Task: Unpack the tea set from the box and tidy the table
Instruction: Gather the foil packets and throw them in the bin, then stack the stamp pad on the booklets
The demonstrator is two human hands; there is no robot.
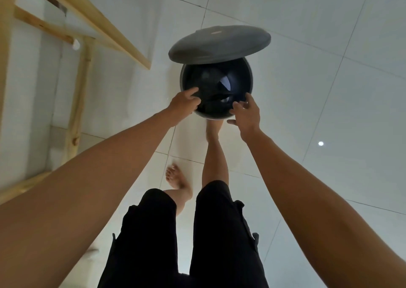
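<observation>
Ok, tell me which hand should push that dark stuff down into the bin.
Left, probably. The left hand already has its fingers over the rim of the bin, on the dark material inside. The right hand sits at the near rim, fingers spread, seemingly holding nothing. The lid stands raised.

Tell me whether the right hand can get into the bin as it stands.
Probably yes. The lid is tipped up at the far side, leaving the bin mouth open, and the right hand is already at its near rim. The left hand is at the rim too, but well to the side.
</observation>
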